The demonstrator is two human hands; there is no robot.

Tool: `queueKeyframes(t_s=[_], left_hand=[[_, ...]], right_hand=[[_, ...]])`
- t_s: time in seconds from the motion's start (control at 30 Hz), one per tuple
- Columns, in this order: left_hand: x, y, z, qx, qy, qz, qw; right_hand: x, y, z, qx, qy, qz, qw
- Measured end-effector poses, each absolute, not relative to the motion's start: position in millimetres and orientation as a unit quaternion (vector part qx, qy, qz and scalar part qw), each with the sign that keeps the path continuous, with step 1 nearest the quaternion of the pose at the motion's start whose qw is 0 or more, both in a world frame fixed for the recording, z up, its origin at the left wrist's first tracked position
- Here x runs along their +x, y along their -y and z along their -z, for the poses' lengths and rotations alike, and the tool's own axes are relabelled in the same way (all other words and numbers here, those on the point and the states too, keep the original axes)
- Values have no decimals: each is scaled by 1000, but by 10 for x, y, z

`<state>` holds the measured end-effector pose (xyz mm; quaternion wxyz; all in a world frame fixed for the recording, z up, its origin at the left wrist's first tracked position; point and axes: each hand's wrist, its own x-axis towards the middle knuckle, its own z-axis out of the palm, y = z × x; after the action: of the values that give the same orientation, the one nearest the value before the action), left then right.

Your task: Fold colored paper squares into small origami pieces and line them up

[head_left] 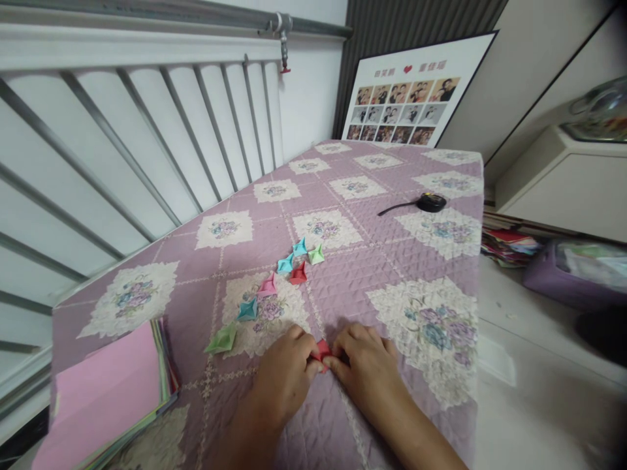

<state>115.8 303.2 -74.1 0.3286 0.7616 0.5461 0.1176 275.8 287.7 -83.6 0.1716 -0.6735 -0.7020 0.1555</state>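
Between my two hands, low in the middle of the view, is a small folded red paper (322,350). My left hand (289,359) pinches its left side with thumb and fingers. On the opposite side, my right hand (365,359) grips it the same way, and the fingers hide part of the paper. Just beyond my hands lie several small folded paper pieces with pointed corners, among them a green one (222,339), a teal one (247,309), a pink one (267,285) and a red one (298,273).
A stack of coloured paper (108,391), pink on top, lies at the left. A black tape measure (431,202) with a strap rests toward the back right of the quilted floral tablecloth (343,274). A white radiator (147,143) borders the table's left side. A photo board (416,98) leans behind.
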Motion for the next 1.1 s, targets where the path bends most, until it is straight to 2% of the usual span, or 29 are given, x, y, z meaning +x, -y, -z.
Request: queueKeyframes(t_s=[0.17, 0.43, 0.6, 0.9, 1.1], left_hand=[[1150, -3027, 790, 761, -543, -125, 333], [1136, -3035, 779, 742, -575, -144, 313], [1150, -3006, 739, 742, -591, -104, 299], [1174, -2996, 694, 734, -593, -117, 310], [1158, -3011, 734, 729, -595, -132, 311]], right_hand=[[2768, -2896, 840, -680, 686, -178, 190], [2764, -2900, 828, -681, 697, -155, 164], [2778, -2877, 835, -676, 696, -157, 184], [2733, -2847, 912, -650, 717, -133, 214], [2701, -2839, 880, -650, 708, -161, 225]])
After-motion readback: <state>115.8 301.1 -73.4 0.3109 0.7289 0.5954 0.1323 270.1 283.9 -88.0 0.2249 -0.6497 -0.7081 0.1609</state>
